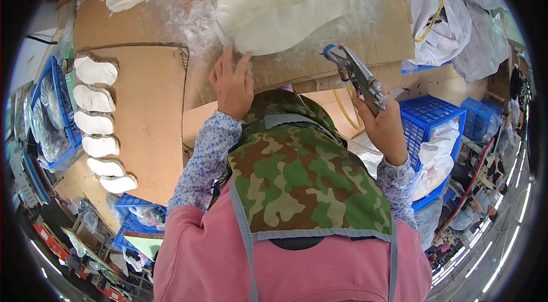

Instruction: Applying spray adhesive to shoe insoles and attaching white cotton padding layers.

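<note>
- Head view, work surface: a white insole-shaped sheet [294, 23] is lying flat and slantwise on a brown cardboard sheet [374, 45], its lower-left end pointing toward the person; white fuzzy residue [191, 8] is surrounding it.
- Left hand [233, 80]: resting palm-down, fingers loosely spread and pinching nothing; fingertips are lying right at the sheet's near end, whether touching it or only the cardboard cannot be told.
- Right hand [383, 125]: wrapping around the handle of a metal spray gun [359, 76], nozzle facing up-left toward the sheet; whether the trigger is being squeezed cannot be told.
- Handling, judged by eye: the sheet is looking thin, light and bendable, likely creasing if tugged; its face may be tacky, so the bare rim at the near end is seeming the best hold. The gun is appearing rigid and heavier, suiting a full-handle grip.
- Left side: six white shaped pieces [95, 124] are lining a second cardboard panel [151, 125].
- Writing: no brand or label is showing legibly on sheet or gun.
</note>
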Available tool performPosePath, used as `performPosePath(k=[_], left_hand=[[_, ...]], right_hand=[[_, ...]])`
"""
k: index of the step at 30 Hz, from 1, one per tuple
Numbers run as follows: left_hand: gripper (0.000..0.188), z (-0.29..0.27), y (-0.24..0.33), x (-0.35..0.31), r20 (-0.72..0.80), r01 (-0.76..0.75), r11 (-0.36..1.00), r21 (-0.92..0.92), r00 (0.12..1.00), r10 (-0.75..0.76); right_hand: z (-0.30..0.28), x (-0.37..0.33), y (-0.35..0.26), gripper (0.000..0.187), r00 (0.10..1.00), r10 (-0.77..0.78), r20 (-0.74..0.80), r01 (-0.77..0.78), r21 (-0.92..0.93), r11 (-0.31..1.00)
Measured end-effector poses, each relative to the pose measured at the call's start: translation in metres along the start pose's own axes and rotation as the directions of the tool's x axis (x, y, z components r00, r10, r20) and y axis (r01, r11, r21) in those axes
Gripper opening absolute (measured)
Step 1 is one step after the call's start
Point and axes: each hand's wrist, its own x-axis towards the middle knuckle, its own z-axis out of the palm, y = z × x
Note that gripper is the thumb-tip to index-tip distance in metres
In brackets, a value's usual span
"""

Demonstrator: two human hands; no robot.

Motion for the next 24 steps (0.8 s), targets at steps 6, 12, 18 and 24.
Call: performPosePath(k=[6, 12, 18, 24], left_hand=[[0.049, 0.005, -0.008, 0.030, -0.122, 0.126, 0.938, -0.323, 0.977, -0.174], [0.044, 0.013, -0.009, 0.054, -0.087, 0.293, 0.893, -0.342, 0.936, -0.341], [0.028, 0.010, 0.005, 0.057, -0.141, 0.326, 0.789, -0.521, 0.879, -0.455], [0.025, -0.048, 0.019, 0.021, 0.003, 0.186, 0.298, -0.936, 0.853, -0.522]], right_hand=[[0.000, -0.006, 0.002, 0.026, 0.996, -0.081, 0.041, 0.080, 0.022, 0.997], [-0.010, -0.005, 0.026, 0.031, 0.990, 0.118, -0.075, -0.109, 0.113, 0.988], [-0.032, 0.007, 0.057, 0.018, 0.971, 0.108, -0.212, -0.043, 0.292, 0.955], [-0.040, 0.016, 0.069, 0.041, 0.993, 0.017, -0.118, 0.020, 0.308, 0.951]])
